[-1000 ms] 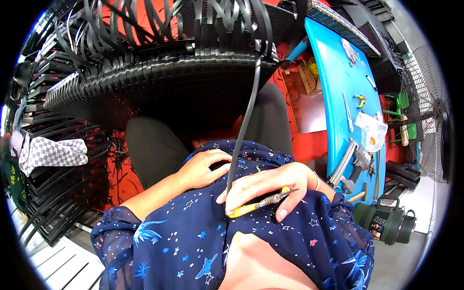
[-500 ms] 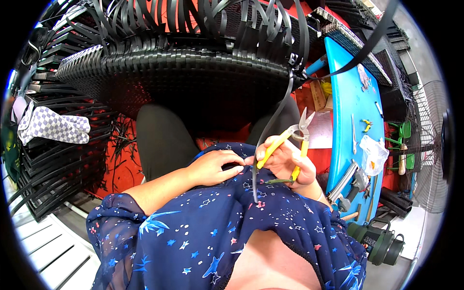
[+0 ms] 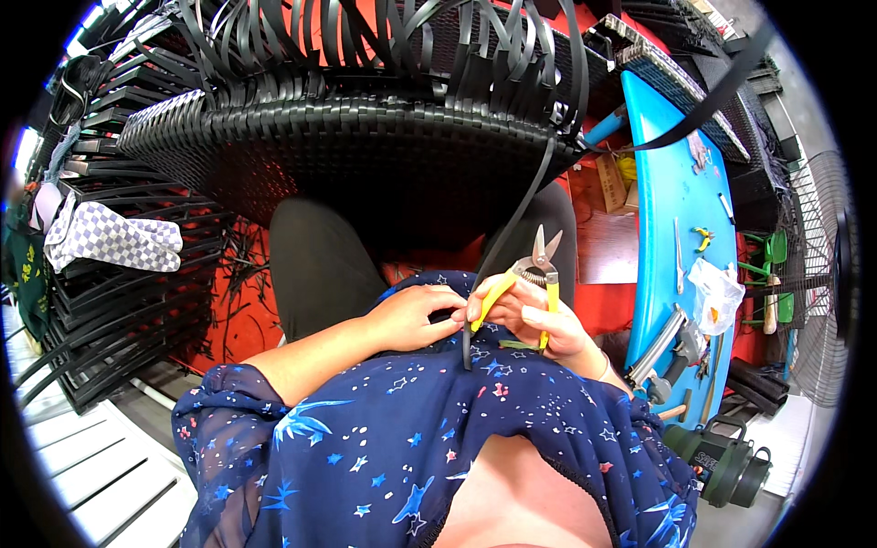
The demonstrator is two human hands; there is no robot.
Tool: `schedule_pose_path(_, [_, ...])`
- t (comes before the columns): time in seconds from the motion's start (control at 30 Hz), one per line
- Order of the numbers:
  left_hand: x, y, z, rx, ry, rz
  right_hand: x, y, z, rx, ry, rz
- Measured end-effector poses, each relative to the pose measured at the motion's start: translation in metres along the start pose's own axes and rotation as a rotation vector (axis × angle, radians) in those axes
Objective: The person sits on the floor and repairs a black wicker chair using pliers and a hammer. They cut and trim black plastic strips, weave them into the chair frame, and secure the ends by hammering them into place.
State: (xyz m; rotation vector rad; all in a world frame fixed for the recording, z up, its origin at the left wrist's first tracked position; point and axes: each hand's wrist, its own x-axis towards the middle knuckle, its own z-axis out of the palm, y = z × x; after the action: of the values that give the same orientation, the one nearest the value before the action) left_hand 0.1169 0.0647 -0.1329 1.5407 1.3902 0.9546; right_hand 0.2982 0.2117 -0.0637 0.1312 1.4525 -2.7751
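At the far left, a checkered cloth [image 3: 114,239] lies over rows of black strips [image 3: 105,342]. Below it sits a white slatted surface [image 3: 105,457]. Red floor [image 3: 239,342] shows beside the rows, with dark offcuts on it. A black woven panel [image 3: 347,128] spans the upper area ahead of the person's knees; loose strip ends stand along its top.

The left hand [image 3: 422,315] rests against the blue patterned shirt [image 3: 365,447], fingertips just beside the right hand's fingertips. From where I stand, I cannot tell whether its grip is clamped on anything. A flat strip [image 3: 528,203] descends from the panel's right edge and passes at the right fingertips; its lower end hangs in front of the shirt. The right hand [image 3: 559,331] has its grip clamped on the yellow-handled shears [image 3: 544,265], which point away from the person. Their 2 blades are apart.

Further right, the blue worktop [image 3: 656,192] carries yellow-handled pliers [image 3: 703,239], a clear plastic bag [image 3: 717,297] and a grey tool [image 3: 687,352]. A dark green jug [image 3: 726,468] stands near its lower end.
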Motion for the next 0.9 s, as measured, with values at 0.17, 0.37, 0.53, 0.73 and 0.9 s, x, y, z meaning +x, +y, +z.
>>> schedule_pose_path(0.17, [0.000, -0.002, 0.000, 0.030, -0.012, 0.009, -0.001, 0.001, -0.001, 0.009, -0.006, -0.012])
schedule_pose_path(0.37, [0.000, -0.003, 0.000, 0.025, -0.019, -0.012, 0.000, 0.001, 0.000, 0.015, 0.006, 0.005])
schedule_pose_path(0.53, [0.000, -0.011, 0.004, 0.016, -0.009, -0.005, -0.001, 0.002, 0.001, 0.057, 0.031, 0.021])
schedule_pose_path(0.73, [0.000, -0.014, 0.007, -0.003, 0.013, 0.016, -0.002, 0.003, 0.000, 0.034, 0.026, 0.006])
schedule_pose_path(0.9, [-0.001, -0.009, 0.005, 0.002, -0.017, -0.043, -0.003, 0.005, -0.001, 0.015, 0.048, -0.002])
